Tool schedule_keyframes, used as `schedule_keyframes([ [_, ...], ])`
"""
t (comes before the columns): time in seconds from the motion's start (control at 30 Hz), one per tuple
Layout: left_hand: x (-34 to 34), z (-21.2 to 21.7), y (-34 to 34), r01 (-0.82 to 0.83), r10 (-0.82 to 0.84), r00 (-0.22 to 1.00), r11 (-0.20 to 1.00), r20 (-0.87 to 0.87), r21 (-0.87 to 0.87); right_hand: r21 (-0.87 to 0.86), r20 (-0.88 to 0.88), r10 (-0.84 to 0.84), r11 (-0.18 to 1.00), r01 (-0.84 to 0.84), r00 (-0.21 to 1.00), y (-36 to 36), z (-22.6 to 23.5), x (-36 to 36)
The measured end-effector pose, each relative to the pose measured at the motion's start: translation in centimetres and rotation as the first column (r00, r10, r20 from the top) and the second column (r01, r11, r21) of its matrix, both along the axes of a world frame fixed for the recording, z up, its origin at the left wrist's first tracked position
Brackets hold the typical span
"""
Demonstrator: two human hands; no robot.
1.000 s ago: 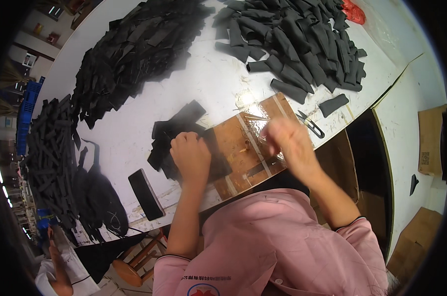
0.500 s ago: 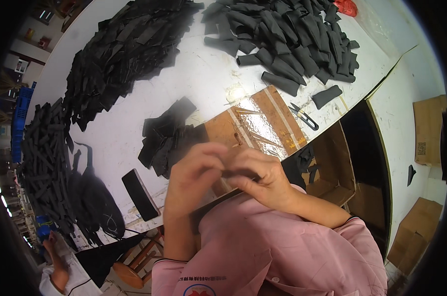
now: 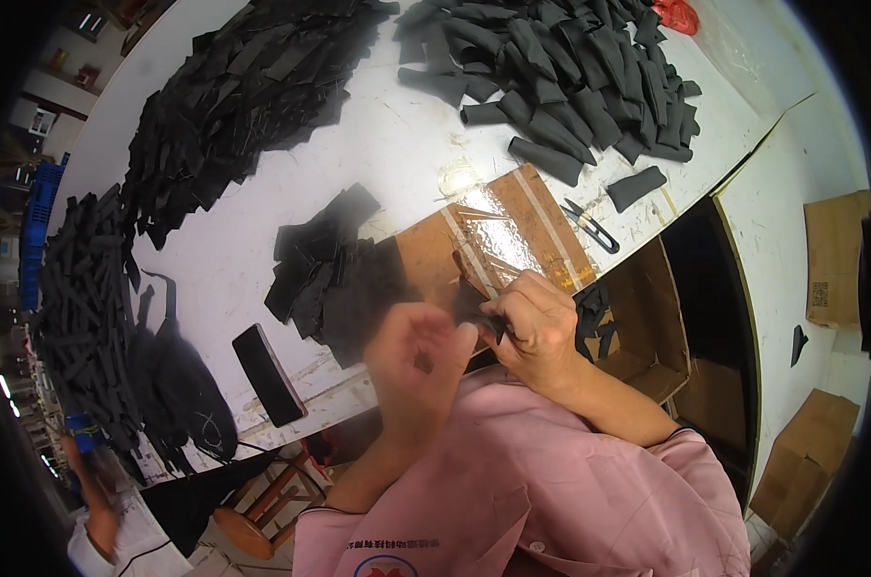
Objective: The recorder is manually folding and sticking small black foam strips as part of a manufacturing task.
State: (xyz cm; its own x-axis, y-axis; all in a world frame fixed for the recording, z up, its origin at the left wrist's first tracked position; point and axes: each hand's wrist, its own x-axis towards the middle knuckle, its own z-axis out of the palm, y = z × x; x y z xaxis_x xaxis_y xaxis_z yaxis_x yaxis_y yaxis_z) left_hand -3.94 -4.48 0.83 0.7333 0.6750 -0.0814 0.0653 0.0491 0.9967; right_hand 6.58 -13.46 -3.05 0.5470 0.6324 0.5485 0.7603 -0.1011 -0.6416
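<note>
My right hand [image 3: 535,322] is pinched shut on a small black fabric piece [image 3: 474,300] just in front of my chest. Close beside it, my left hand [image 3: 416,361] is smeared by motion. Its fingers look curled and the thumb points toward the fabric, but whether it grips anything does not show. Both hands are over the near edge of a brown board [image 3: 434,252] crossed by strips of clear tape. A small heap of flat black fabric pieces [image 3: 325,274] lies left of the board.
Large piles of black pieces [image 3: 253,96] and rolled black tubes [image 3: 570,82] cover the far table. Thread snips [image 3: 592,227] and one dark tube [image 3: 637,188] are right of the board. A phone [image 3: 267,375] lies left. An open cardboard box [image 3: 652,322] stands below the right edge.
My hands have moved apart from each other. The left has drawn back toward me and slightly right, and the black fabric piece now shows in my right fingers.
</note>
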Motion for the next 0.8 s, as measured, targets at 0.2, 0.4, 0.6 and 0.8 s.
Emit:
schedule_keyframes([
  [0.2,0.4,-0.5,0.3,-0.069,0.056,0.994,0.988,-0.095,-0.139,-0.034,0.162,0.0,0.999,0.005,0.987,0.1,0.0,0.2],
  [0.4,0.5,-2.0,1.5,-0.052,0.023,0.998,0.87,-0.065,-0.49,-0.258,0.22,0.107,0.965,-0.048,0.97,-0.2,0.6,0.2],
  [0.6,0.3,-1.9,1.1,0.016,-0.023,0.996,0.997,-0.086,-0.076,-0.059,-0.494,0.233,0.952,-0.3,0.838,-0.3,1.9,0.6],
  [0.8,0.5,-4.6,-0.3,-0.17,0.22,0.975,0.759,-0.002,0.629,-0.117,0.042,0.115,0.987,-0.11,0.992,1.1,0.7,-0.5],
])
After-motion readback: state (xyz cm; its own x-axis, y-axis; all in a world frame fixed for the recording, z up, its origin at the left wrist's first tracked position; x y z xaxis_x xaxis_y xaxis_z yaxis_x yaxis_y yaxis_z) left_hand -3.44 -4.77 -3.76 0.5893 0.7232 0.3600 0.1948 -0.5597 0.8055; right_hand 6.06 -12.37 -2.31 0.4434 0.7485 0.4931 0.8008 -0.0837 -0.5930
